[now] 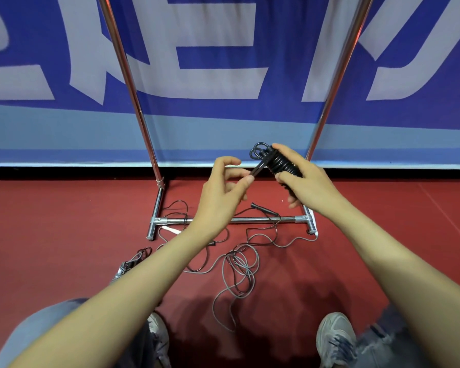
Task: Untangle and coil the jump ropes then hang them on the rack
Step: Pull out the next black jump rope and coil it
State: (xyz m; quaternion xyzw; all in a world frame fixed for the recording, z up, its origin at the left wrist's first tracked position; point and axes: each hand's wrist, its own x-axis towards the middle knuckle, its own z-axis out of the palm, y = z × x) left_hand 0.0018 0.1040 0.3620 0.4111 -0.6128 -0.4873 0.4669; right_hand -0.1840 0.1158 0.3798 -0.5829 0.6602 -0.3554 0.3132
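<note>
My right hand (303, 181) grips a black jump rope wound into a tight bundle (278, 162), with small loops sticking out at its far end. A black handle (259, 167) juts from the bundle toward my left hand (223, 192), whose thumb and forefinger pinch its tip. Both hands hover above the base bar (237, 220) of the chrome rack. On the red floor below lie a tangled black rope (260, 232) and a grey rope (239, 269), loosely crossed over each other. A coiled grey rope bundle (129, 264) lies by my left forearm.
The rack's two chrome uprights (133, 96) rise in front of a blue and white banner wall (223, 62). A white handle (170, 230) lies near the rack's left foot. My knees and grey shoes (335, 338) sit at the bottom of the view.
</note>
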